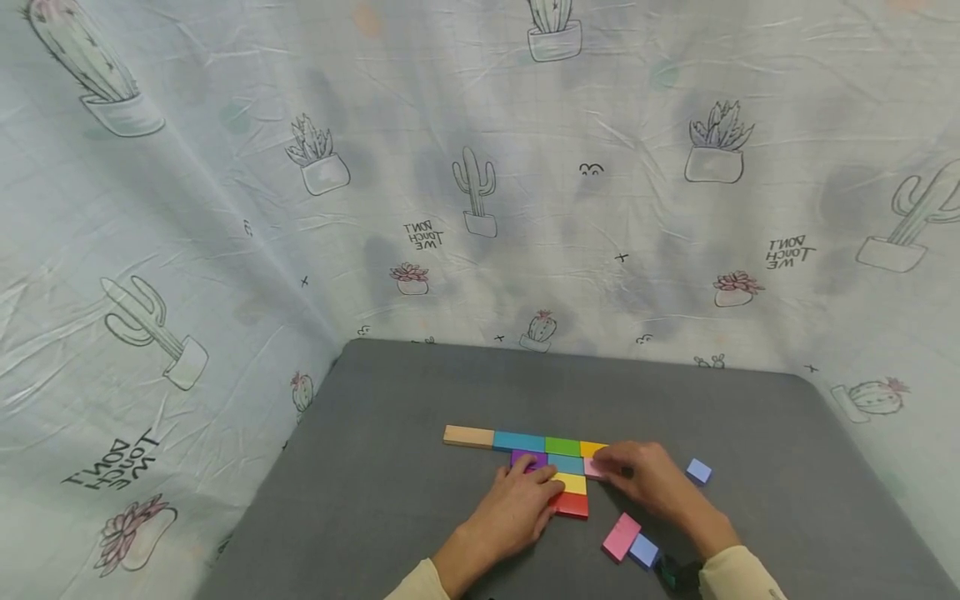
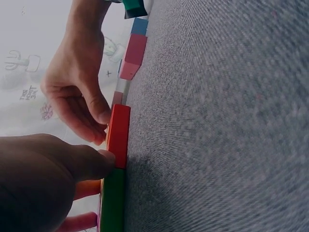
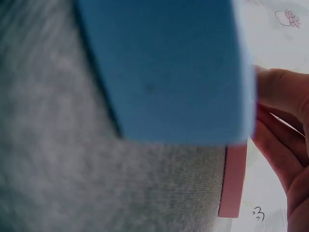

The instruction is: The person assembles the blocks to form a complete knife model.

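Coloured rectangular blocks lie side by side in rows on the grey table. My left hand rests over their left part, fingers spread across the purple block and the yellow block. In the left wrist view its thumb touches the red block near its joint with the green block. At the right end, beside the teal block, my right hand pinches a pink block. A blue block hides much of the right wrist view, including part of that grip.
The top row has a tan block, a blue block, a green block and an orange-yellow block. Loose nearby lie a pink block and two periwinkle blocks. A cactus-print cloth stands behind the table.
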A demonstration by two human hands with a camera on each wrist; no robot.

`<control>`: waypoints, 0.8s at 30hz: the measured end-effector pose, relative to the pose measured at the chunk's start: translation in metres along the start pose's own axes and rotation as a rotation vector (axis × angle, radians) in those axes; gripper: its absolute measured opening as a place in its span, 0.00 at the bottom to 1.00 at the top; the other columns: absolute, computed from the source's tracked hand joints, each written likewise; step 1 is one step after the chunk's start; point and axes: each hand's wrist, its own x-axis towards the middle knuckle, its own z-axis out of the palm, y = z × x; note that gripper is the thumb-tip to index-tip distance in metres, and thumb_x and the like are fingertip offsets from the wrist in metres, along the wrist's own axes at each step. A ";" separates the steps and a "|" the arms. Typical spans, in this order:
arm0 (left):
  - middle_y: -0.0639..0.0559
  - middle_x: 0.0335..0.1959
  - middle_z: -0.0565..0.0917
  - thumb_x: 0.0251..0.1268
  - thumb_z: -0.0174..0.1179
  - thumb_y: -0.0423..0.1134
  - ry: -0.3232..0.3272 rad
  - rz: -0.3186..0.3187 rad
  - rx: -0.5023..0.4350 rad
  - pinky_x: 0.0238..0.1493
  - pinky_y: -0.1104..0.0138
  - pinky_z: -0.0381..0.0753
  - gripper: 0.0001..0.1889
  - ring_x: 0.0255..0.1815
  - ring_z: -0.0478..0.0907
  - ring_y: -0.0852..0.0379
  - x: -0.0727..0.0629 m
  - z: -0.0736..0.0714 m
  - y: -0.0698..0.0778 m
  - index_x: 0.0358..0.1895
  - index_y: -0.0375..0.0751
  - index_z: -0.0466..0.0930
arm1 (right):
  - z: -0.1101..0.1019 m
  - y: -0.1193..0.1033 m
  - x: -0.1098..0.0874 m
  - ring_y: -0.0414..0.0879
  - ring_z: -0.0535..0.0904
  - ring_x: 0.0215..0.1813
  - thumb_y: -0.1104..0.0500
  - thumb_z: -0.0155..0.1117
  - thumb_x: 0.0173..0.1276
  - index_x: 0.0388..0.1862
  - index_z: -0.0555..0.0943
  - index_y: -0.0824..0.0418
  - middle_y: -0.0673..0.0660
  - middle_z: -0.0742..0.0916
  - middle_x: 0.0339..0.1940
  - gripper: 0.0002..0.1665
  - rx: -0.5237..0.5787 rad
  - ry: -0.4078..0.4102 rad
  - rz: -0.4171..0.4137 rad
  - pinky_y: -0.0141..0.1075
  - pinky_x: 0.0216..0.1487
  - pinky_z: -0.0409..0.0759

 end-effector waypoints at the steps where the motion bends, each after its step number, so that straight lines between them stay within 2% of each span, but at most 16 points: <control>1: 0.63 0.75 0.81 0.79 0.67 0.52 0.004 0.004 0.004 0.66 0.39 0.85 0.19 0.78 0.72 0.50 0.000 0.000 0.000 0.69 0.65 0.86 | 0.000 -0.001 -0.001 0.44 0.92 0.48 0.64 0.84 0.64 0.53 0.93 0.56 0.49 0.95 0.47 0.18 0.007 -0.001 0.011 0.48 0.51 0.93; 6: 0.64 0.75 0.81 0.79 0.67 0.52 0.007 0.009 0.011 0.66 0.40 0.85 0.19 0.78 0.71 0.51 -0.002 0.001 -0.001 0.68 0.65 0.86 | 0.001 -0.008 -0.009 0.43 0.92 0.46 0.61 0.86 0.62 0.52 0.94 0.54 0.47 0.95 0.47 0.18 0.030 0.052 0.053 0.48 0.51 0.93; 12: 0.63 0.75 0.81 0.79 0.66 0.53 -0.003 -0.003 0.006 0.67 0.40 0.85 0.20 0.78 0.71 0.50 -0.002 0.001 -0.001 0.69 0.65 0.85 | -0.005 -0.021 -0.025 0.45 0.92 0.51 0.54 0.86 0.64 0.53 0.95 0.49 0.42 0.95 0.48 0.18 0.087 0.049 0.211 0.47 0.55 0.92; 19: 0.63 0.75 0.82 0.79 0.67 0.51 0.007 0.005 0.002 0.66 0.39 0.85 0.19 0.78 0.72 0.49 -0.004 0.000 -0.001 0.69 0.64 0.86 | -0.007 -0.030 -0.049 0.39 0.91 0.51 0.52 0.85 0.65 0.54 0.94 0.49 0.45 0.95 0.50 0.18 0.265 -0.017 0.324 0.41 0.54 0.92; 24: 0.63 0.75 0.81 0.80 0.66 0.52 -0.009 -0.002 -0.007 0.67 0.38 0.84 0.19 0.78 0.71 0.50 -0.003 -0.001 0.000 0.69 0.64 0.86 | -0.004 -0.029 -0.064 0.34 0.89 0.50 0.51 0.82 0.69 0.55 0.93 0.49 0.45 0.95 0.51 0.17 0.403 -0.101 0.375 0.31 0.54 0.90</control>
